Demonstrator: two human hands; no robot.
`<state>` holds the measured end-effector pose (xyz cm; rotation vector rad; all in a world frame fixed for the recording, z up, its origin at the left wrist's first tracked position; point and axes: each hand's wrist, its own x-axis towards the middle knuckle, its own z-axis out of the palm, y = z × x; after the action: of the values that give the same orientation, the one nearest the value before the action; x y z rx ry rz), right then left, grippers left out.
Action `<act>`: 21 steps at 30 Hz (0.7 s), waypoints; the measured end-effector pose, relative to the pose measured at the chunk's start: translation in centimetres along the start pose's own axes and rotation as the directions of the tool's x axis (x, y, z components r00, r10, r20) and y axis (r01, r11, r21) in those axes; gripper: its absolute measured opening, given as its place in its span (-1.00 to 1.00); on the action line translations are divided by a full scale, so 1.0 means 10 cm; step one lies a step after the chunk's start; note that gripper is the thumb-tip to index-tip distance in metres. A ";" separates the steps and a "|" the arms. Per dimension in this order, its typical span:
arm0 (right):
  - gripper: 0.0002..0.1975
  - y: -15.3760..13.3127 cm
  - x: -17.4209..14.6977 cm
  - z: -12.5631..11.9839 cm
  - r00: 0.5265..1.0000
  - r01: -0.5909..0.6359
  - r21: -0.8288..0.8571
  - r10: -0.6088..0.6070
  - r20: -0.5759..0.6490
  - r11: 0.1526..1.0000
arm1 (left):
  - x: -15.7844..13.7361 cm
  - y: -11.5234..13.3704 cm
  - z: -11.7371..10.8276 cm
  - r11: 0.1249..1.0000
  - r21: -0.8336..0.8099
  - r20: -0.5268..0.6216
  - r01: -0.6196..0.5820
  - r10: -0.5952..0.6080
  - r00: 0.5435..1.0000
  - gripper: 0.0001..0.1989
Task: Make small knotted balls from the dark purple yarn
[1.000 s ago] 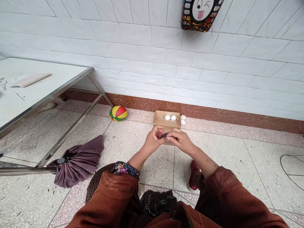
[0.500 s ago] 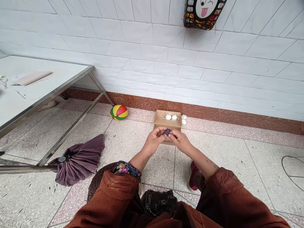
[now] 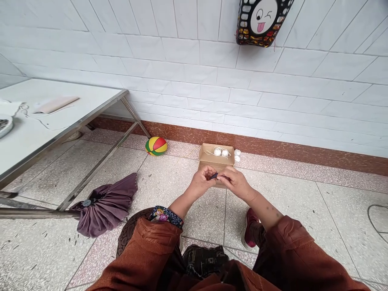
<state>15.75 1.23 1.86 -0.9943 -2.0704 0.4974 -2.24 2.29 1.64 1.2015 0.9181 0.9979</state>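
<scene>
Between my two hands is a small dark blue-purple piece (image 3: 214,176), perhaps fabric or yarn; its kind is too small to make out. The fingers of my left hand (image 3: 201,180) are curled round its left side. My right hand (image 3: 235,181) pinches its right end with thumb and fingertips. Just beyond and below the hands, an open cardboard box (image 3: 203,152) stands on the floor, partly hidden by them. Two white balls of string (image 3: 217,151) with loose ends lie at its far part. More white round pieces (image 3: 237,155) sit beside the box on the right.
A multicoloured ball (image 3: 156,146) lies near the wall. On the left stands a metal-framed table (image 3: 100,95) with a folded sheet (image 3: 57,104) on it. A purple folded umbrella (image 3: 106,206) rests by its leg. A black basket (image 3: 242,30) hangs on the wall.
The view has shifted slightly, so everything sits a little lower and further right. My left fingers have curled further round the dark piece, and less of it shows.
</scene>
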 end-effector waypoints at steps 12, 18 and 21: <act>-0.81 0.12 0.00 0.15 0.931 -0.334 0.257 0.361 -0.064 0.907 | -0.06 0.02 0.00 0.938 -0.314 0.164 0.150 -0.102 0.981 -0.67; -0.84 0.11 -0.08 0.25 0.935 -0.352 0.131 0.355 -0.004 0.927 | -0.02 0.02 0.01 0.881 -0.444 0.108 0.163 -0.128 0.986 -0.61; -0.85 0.10 -0.09 0.23 0.951 -0.310 0.088 0.309 0.030 0.947 | -0.03 0.04 0.00 0.867 -0.474 0.094 0.156 -0.126 0.988 -0.66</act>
<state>14.83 1.04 -0.59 -1.2712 -1.8931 0.7565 -2.43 2.04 2.09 0.7271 0.6454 0.9910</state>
